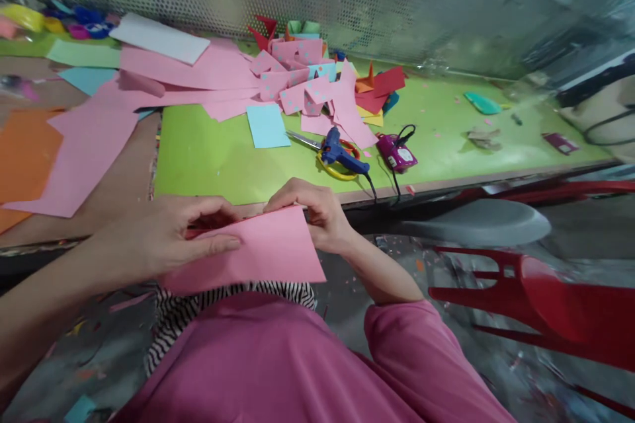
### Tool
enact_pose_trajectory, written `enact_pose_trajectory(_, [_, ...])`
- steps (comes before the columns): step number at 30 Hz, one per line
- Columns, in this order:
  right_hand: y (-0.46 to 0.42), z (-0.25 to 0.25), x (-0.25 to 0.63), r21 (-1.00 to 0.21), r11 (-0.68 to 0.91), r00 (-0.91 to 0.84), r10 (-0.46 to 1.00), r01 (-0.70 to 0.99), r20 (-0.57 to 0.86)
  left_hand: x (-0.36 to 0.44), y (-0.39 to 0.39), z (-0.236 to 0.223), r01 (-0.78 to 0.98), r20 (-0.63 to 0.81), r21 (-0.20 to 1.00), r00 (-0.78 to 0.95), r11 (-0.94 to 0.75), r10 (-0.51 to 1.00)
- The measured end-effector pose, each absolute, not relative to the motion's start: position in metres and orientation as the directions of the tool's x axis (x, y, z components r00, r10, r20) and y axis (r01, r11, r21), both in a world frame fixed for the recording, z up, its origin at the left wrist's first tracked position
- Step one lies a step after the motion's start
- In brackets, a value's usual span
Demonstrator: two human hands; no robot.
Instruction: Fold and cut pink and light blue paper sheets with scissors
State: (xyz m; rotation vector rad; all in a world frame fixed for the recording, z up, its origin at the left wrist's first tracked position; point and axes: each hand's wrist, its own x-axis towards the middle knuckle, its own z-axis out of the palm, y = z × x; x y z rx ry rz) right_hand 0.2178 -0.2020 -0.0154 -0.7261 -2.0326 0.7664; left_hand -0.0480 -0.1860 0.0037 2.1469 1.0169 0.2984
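A sheet of pink paper point(270, 248), seemingly folded over along its top edge, is held above my lap at the table's front edge. My left hand point(203, 231) grips its left part, thumb lying on the near face and fingers behind. At the upper right edge, my right hand point(312, 211) pinches the paper with bent fingers, some of them hidden behind it. Just beyond my hands on the green tabletop lie a blue glue gun point(340, 151) and scissors point(325, 155) with yellow and red handles, the gun resting across them. A light blue paper square point(268, 125) is beside the scissors.
Polka-dot pink folded pieces point(295, 76) are heaped at the back, with large pink sheets point(193, 73) and orange paper point(27, 152) to the left. A purple device with a cord point(397, 152) sits near the edge. On the right stand a red chair point(560, 297) and a grey seat point(486, 223).
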Motion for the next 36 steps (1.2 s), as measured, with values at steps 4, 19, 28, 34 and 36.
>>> enact_pose_trajectory(4, [-0.221, -0.022, 0.211, -0.762, 0.626, -0.486, 0.724, 0.165, 0.490, -0.047, -0.210, 0.000, 0.549, -0.092, 0.752, 0.635, -0.364, 0.767])
enact_pose_trajectory(19, [-0.262, -0.012, 0.225, -0.798, 0.563, -0.529, 0.754, 0.216, 0.389, -0.039, -0.254, 0.006, 0.538, 0.325, 0.466, 0.634, -0.702, 0.702])
enact_pose_trajectory(28, [-0.270, -0.018, 0.217, -0.759, 0.620, -0.331, 0.771, 0.198, 0.544, -0.045, -0.270, -0.011, 0.649, 0.392, 0.237, 0.617, -0.723, 0.683])
enact_pose_trajectory(34, [-0.272, -0.019, 0.211, -0.701, 0.644, -0.310, 0.764, 0.307, 0.566, -0.042, -0.274, -0.017, 0.572, 0.427, 0.211, 0.675, -0.793, 0.601])
enact_pose_trajectory(36, [-0.272, -0.020, 0.210, -0.698, 0.651, -0.315, 0.757, 0.298, 0.572, -0.038, -0.273, -0.014, 0.565, 0.429, 0.216, 0.678, -0.796, 0.597])
